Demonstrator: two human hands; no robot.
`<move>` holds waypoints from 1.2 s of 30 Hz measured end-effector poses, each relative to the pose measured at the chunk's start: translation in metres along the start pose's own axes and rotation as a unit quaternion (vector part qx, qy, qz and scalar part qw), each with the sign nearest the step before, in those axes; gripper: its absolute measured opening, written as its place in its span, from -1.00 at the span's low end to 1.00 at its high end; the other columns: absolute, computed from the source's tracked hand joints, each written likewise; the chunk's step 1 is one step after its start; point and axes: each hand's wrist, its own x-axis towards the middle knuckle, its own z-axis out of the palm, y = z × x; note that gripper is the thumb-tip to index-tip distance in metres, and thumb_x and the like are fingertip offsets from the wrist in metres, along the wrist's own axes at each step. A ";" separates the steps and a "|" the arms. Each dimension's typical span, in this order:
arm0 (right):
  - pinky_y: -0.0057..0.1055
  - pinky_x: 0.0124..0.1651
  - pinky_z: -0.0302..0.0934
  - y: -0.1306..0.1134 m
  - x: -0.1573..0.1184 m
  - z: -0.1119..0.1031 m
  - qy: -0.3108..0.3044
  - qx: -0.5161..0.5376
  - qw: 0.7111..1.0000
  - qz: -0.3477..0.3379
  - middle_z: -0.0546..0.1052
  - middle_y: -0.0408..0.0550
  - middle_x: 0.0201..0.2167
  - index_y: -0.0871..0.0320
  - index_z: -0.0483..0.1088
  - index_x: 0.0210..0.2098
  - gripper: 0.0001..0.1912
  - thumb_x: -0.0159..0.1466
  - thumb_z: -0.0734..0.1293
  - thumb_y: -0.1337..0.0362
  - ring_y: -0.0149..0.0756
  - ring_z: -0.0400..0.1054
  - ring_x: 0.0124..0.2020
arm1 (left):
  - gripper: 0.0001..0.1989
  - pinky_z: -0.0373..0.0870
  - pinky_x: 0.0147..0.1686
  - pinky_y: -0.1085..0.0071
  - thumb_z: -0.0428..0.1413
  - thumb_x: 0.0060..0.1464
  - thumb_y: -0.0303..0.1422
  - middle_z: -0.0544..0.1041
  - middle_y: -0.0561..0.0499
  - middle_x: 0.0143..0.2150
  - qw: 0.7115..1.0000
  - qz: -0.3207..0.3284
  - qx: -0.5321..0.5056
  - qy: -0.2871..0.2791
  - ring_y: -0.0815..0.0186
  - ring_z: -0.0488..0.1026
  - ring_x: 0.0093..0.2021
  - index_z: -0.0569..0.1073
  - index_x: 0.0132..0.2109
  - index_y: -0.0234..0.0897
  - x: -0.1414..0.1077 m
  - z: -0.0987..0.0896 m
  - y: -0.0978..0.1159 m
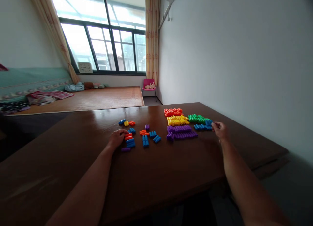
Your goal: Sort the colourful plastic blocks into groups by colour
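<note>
While the right fingers [215,124] pinch blue pieces [208,123], the left fingers [124,131] meet orange pieces [128,136], grip unclear.

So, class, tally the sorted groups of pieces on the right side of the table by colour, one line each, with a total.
Orange-red group: 1
Yellow group: 1
Green group: 1
Purple group: 1
Blue group: 1
Total: 5 groups (single pieces are too small to count surely)

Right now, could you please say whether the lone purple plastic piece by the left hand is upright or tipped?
Tipped: the purple piece lies lengthwise on the glossy brown table.
</note>
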 end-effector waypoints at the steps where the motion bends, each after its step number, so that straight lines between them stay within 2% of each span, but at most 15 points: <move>1: -0.35 -0.40 0.33 0.012 -0.004 -0.005 -0.021 -0.025 0.999 0.014 0.56 0.05 -0.48 0.23 0.47 -0.28 -0.58 0.10 0.29 0.00 -0.25 0.44 -0.47 | -0.72 0.42 -0.20 0.40 0.00 0.04 -0.41 0.64 0.02 -0.22 1.000 -0.004 0.006 0.000 0.24 0.54 -0.21 0.61 -0.24 -0.19 0.000 -0.001 0.000; 4: -0.37 -0.34 0.30 0.024 -0.015 -0.006 -0.103 -0.107 0.988 0.028 0.58 0.00 -0.44 0.15 0.45 -0.42 -0.72 0.03 0.36 0.05 -0.24 0.46 -0.40 | -0.72 0.42 -0.22 0.39 0.00 0.05 -0.40 0.64 0.01 -0.22 1.000 -0.013 0.019 -0.001 0.22 0.54 -0.22 0.61 -0.23 -0.19 -0.001 -0.002 0.001; 7: -0.38 -0.31 0.26 0.018 -0.017 0.002 -0.135 -0.186 0.973 -0.001 0.58 -0.03 -0.43 0.12 0.44 -0.44 -0.76 0.07 0.34 0.07 -0.24 0.46 -0.37 | -0.71 0.42 -0.22 0.39 -0.01 0.04 -0.41 0.64 0.02 -0.24 1.000 -0.004 0.016 -0.005 0.23 0.54 -0.22 0.61 -0.23 -0.19 -0.001 -0.003 0.001; 11: -0.38 -0.31 0.23 0.012 -0.017 0.005 -0.147 -0.231 0.961 -0.025 0.59 -0.03 -0.39 0.11 0.47 -0.38 -0.71 0.15 0.29 0.02 -0.23 0.46 -0.35 | -0.71 0.42 -0.20 0.41 -0.01 0.05 -0.41 0.64 0.02 -0.23 1.000 -0.002 0.015 -0.003 0.24 0.54 -0.21 0.61 -0.22 -0.20 -0.001 -0.002 0.000; 14: -0.35 -0.32 0.22 0.011 -0.019 0.001 -0.152 -0.260 0.953 -0.013 0.59 -0.01 -0.35 0.10 0.48 -0.34 -0.64 0.17 0.27 -0.05 -0.19 0.45 -0.34 | -0.70 0.42 -0.19 0.39 -0.01 0.04 -0.43 0.64 0.00 -0.21 1.000 -0.001 0.015 -0.002 0.23 0.54 -0.21 0.61 -0.21 -0.22 -0.002 -0.001 0.001; 17: -0.30 -0.27 0.24 0.001 -0.024 0.001 -0.094 -0.261 0.960 -0.027 0.58 0.04 -0.34 0.13 0.48 -0.27 -0.62 0.21 0.23 -0.04 -0.13 0.45 -0.32 | -0.70 0.42 -0.16 0.38 -0.01 0.04 -0.45 0.63 -0.01 -0.20 1.000 0.006 0.009 -0.003 0.23 0.53 -0.20 0.61 -0.20 -0.23 -0.005 0.000 0.002; 19: -0.27 -0.19 0.25 -0.018 -0.033 0.007 -0.033 -0.231 0.967 -0.098 0.57 0.09 -0.26 0.17 0.46 -0.17 -0.63 0.27 0.17 0.06 -0.12 0.44 -0.27 | -0.70 0.41 -0.14 0.37 -0.01 0.05 -0.46 0.63 -0.02 -0.19 1.000 0.001 0.007 -0.004 0.23 0.53 -0.18 0.61 -0.20 -0.23 -0.006 0.001 0.003; 21: -0.26 -0.11 0.26 -0.050 -0.052 0.019 -0.032 -0.182 0.963 -0.199 0.55 0.12 -0.17 0.19 0.44 -0.11 -0.64 0.31 0.14 0.13 -0.13 0.44 -0.20 | -0.70 0.40 -0.12 0.36 -0.01 0.06 -0.48 0.63 -0.05 -0.17 1.000 -0.003 0.002 -0.006 0.22 0.52 -0.16 0.61 -0.20 -0.24 -0.008 0.001 0.004; 22: -0.26 -0.07 0.26 -0.070 -0.065 0.028 -0.069 -0.153 0.953 -0.250 0.54 0.11 -0.14 0.18 0.43 -0.10 -0.65 0.32 0.14 0.15 -0.14 0.43 -0.17 | -0.70 0.40 -0.12 0.35 -0.01 0.06 -0.48 0.63 -0.06 -0.17 1.000 -0.003 -0.002 -0.008 0.22 0.52 -0.15 0.61 -0.20 -0.25 -0.008 0.001 0.005; 24: -0.28 -0.01 0.25 -0.114 -0.097 0.049 -0.187 -0.099 0.917 -0.338 0.53 0.07 -0.12 0.16 0.43 -0.09 -0.69 0.33 0.15 0.19 -0.17 0.42 -0.12 | -0.71 0.39 -0.12 0.35 0.00 0.06 -0.49 0.62 -0.07 -0.16 1.000 0.001 -0.009 -0.007 0.22 0.52 -0.15 0.61 -0.21 -0.27 -0.009 0.002 0.006; 26: -0.29 0.08 0.22 -0.157 -0.131 0.072 -0.310 -0.060 0.856 -0.410 0.51 0.02 -0.03 0.11 0.42 -0.02 -0.67 0.36 0.11 0.26 -0.22 0.37 0.00 | -0.72 0.39 -0.12 0.35 0.00 0.06 -0.49 0.62 -0.07 -0.17 1.000 0.001 -0.012 -0.005 0.23 0.52 -0.16 0.62 -0.22 -0.27 -0.009 0.003 0.006; 28: -0.28 0.12 0.19 -0.192 -0.160 0.096 -0.389 -0.076 0.794 -0.461 0.46 0.00 0.08 0.08 0.38 0.06 -0.63 0.38 0.08 0.30 -0.23 0.32 0.06 | -0.72 0.39 -0.12 0.36 0.01 0.07 -0.49 0.63 -0.06 -0.18 1.000 0.002 -0.015 -0.003 0.23 0.52 -0.17 0.62 -0.22 -0.26 -0.009 0.003 0.006; 30: -0.25 0.06 0.22 -0.216 -0.180 0.118 -0.422 -0.141 0.774 -0.451 0.48 0.07 0.03 0.13 0.38 0.06 -0.64 0.38 0.09 0.26 -0.18 0.34 0.02 | -0.72 0.40 -0.12 0.37 0.00 0.07 -0.49 0.63 -0.04 -0.18 1.000 0.005 -0.019 -0.003 0.24 0.52 -0.17 0.61 -0.22 -0.26 -0.009 0.004 0.006; 33: -0.24 -0.11 0.27 -0.234 -0.197 0.143 -0.419 -0.239 0.788 -0.382 0.53 0.18 -0.13 0.23 0.38 -0.01 -0.60 0.36 0.15 0.09 -0.08 0.41 -0.11 | -0.71 0.40 -0.12 0.37 0.01 0.06 -0.50 0.63 -0.04 -0.18 1.000 0.004 -0.022 -0.002 0.24 0.52 -0.18 0.61 -0.22 -0.25 -0.009 0.005 0.005; 36: -0.28 -0.17 0.26 -0.236 -0.205 0.157 -0.412 -0.239 0.802 -0.362 0.51 0.19 -0.11 0.23 0.33 0.00 -0.58 0.31 0.22 0.05 -0.07 0.41 -0.13 | -0.72 0.41 -0.12 0.34 0.01 0.06 -0.49 0.63 -0.04 -0.18 1.000 -0.006 -0.026 0.001 0.21 0.53 -0.17 0.62 -0.22 -0.23 -0.009 0.006 0.004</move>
